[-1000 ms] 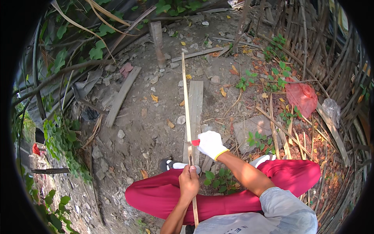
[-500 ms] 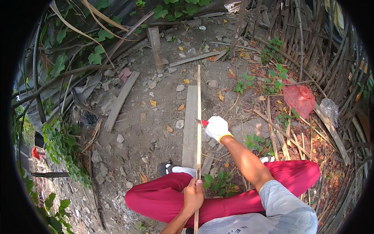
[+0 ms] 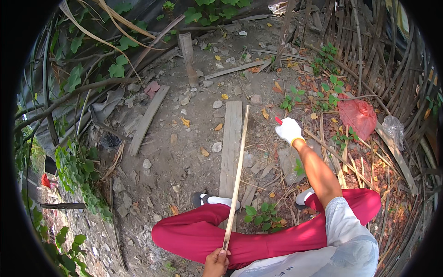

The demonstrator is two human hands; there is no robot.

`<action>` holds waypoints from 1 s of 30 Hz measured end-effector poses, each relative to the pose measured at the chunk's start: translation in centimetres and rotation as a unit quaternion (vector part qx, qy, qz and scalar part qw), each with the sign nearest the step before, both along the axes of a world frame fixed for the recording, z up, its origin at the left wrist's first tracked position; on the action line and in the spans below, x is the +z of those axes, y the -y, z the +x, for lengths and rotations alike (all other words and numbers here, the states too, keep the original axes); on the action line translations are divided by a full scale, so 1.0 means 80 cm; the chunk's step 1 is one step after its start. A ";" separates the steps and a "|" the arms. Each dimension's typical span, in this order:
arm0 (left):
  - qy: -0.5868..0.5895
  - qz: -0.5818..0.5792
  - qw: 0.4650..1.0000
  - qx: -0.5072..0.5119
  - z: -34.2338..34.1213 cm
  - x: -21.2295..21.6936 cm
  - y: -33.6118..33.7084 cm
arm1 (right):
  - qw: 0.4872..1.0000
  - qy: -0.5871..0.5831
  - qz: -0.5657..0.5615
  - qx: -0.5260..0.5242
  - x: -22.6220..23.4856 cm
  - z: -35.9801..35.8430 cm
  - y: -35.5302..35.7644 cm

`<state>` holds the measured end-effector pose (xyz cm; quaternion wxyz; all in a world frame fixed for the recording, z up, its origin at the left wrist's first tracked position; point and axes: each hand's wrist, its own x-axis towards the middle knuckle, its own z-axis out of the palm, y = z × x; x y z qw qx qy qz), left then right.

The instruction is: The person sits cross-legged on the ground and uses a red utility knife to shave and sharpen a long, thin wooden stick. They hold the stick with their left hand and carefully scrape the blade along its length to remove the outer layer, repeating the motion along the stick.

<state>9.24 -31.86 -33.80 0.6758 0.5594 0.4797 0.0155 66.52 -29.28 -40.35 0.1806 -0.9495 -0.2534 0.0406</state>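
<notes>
My bare left hand (image 3: 216, 262), low near my lap, is closed round the lower end of a long, thin, pale strip of wood or bamboo (image 3: 238, 177). The strip slants up and slightly right, over my leg and above a grey plank (image 3: 230, 138) on the ground. My right hand (image 3: 290, 130), in a white glove with a yellow cuff, is held out to the right of the strip and apart from it. Its fingers are wrapped round a red-handled knife (image 3: 278, 121). The blade cannot be made out now.
Bare soil with stones and yellow leaves lies ahead. A post (image 3: 188, 60) stands upright at the back. Another plank (image 3: 150, 119) lies to the left. A red plastic bag (image 3: 356, 116) and several loose sticks are on the right, beside a slatted fence (image 3: 392, 60).
My right hand has moved right and a little away with the knife, off the strip. My left hand has drawn the strip down toward me, and its far end has tilted right.
</notes>
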 end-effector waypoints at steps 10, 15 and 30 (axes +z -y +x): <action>0.050 -0.146 0.986 0.065 0.090 0.013 -0.041 | 0.918 -0.096 -0.021 0.384 0.062 -0.270 0.033; 0.042 -0.139 0.989 0.041 0.113 0.023 -0.034 | 0.924 -0.070 -0.049 0.372 0.046 -0.276 0.019; -0.022 0.239 0.966 -0.096 0.095 -0.039 -0.038 | 0.948 -0.066 -0.051 0.306 0.001 -0.262 -0.030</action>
